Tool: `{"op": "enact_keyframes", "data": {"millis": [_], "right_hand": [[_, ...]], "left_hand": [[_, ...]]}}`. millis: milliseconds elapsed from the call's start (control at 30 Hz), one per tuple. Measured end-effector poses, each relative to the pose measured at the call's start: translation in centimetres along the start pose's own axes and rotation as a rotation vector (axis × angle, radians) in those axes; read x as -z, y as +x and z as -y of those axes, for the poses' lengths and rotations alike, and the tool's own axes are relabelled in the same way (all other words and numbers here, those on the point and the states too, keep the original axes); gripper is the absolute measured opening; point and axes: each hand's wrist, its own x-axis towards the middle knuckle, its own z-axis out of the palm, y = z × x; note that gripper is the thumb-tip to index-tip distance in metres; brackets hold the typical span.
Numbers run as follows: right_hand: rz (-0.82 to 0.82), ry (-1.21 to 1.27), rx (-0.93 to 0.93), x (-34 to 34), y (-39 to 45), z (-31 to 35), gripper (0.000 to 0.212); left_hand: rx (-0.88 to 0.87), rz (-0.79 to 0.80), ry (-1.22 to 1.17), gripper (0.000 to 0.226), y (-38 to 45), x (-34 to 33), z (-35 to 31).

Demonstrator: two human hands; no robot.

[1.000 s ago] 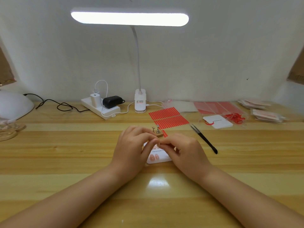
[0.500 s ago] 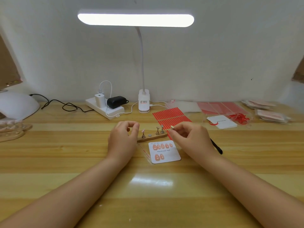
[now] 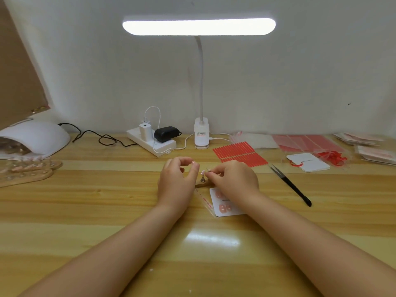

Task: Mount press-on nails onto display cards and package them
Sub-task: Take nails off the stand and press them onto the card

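- Hovering over the wooden table (image 3: pixel 85 211) in the head view, both hands meet near the middle, just above a small wooden stand (image 3: pixel 202 185) that carries metal pegs
- left hand (image 3: pixel 176 183): fingers curled into a loose ring, thumb and forefinger close together; whether they pinch anything I cannot tell
- right hand (image 3: pixel 233 181): fingertips (image 3: pixel 211 174) bunched and pinched at a tiny pale press-on nail (image 3: pixel 202 172) on top of a peg; half a second ago this hand was further right and raised, clear of the stand
- display card (image 3: pixel 227 207): white, lying flat on the table under the right wrist, its upper half now hidden by that hand; two pink nails show on the lower part, whereas before a full upper row was also visible
- a clear sleeve (image 3: pixel 205 200) with red print lies along the card's left edge
- black tweezers (image 3: pixel 291 185) lie to the right of the hands, well apart from them, in the same place as before
- behind them, a sheet of red adhesive strips (image 3: pixel 240 154), a spare white card (image 3: pixel 308 162) with a red loop, and stacks of packets (image 3: pixel 372 151) at the far right
- at the back, a lit desk lamp (image 3: pixel 199 26), a white power strip (image 3: pixel 152 143), and a white nail dryer (image 3: pixel 36 136) at far left, with more wooden stands (image 3: pixel 27 170) in front of it
- the camera has drawn closer and tilted since the earlier frames, so the left side shows more
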Motion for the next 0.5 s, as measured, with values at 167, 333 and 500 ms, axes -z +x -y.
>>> {"op": "enact_keyframes", "data": {"millis": [167, 333, 500], "right_hand": [[0.027, -0.094, -0.01, 0.1, -0.1, -0.2, 0.031], [-0.014, -0.086, 0.044, 1.2, -0.5, -0.6, 0.036], [0.035, -0.117, 0.066, 4.2, -1.3, -2.8, 0.034]], "left_hand": [[-0.017, 0.007, 0.017, 0.015, 0.0, -0.1, 0.0], [-0.036, 0.005, 0.019, 0.014, -0.2, -0.1, -0.1], [-0.111, 0.002, 0.028, 0.013, -0.5, -0.1, -0.3]]}}
